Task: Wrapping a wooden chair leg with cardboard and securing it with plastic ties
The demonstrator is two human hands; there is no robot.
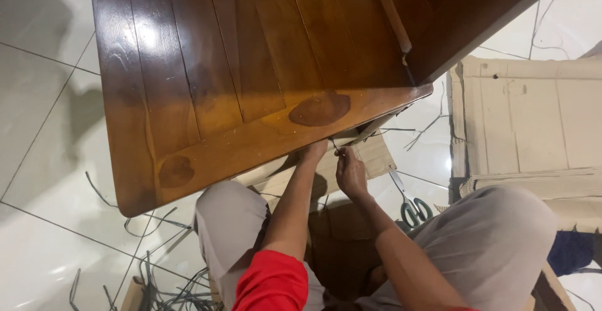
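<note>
You sit on the tiled floor (37, 248) with knees spread, red sleeve (271, 283) nearest the camera. Just past your knees, your right hand (350, 174) has its grip pinched together on a thin strand (337, 147) at the underside edge of the dark wooden panel (251, 66). Your left hand (311, 152) reaches under that same edge; its fingers are hidden, so you cannot tell how its grip stands. Green-handled scissors (411, 205) lie beside your right knee, cut strands (157, 279) litter the floor, and flattened cardboard (533, 123) lies beyond. The binding here looks only partly undone.
</note>
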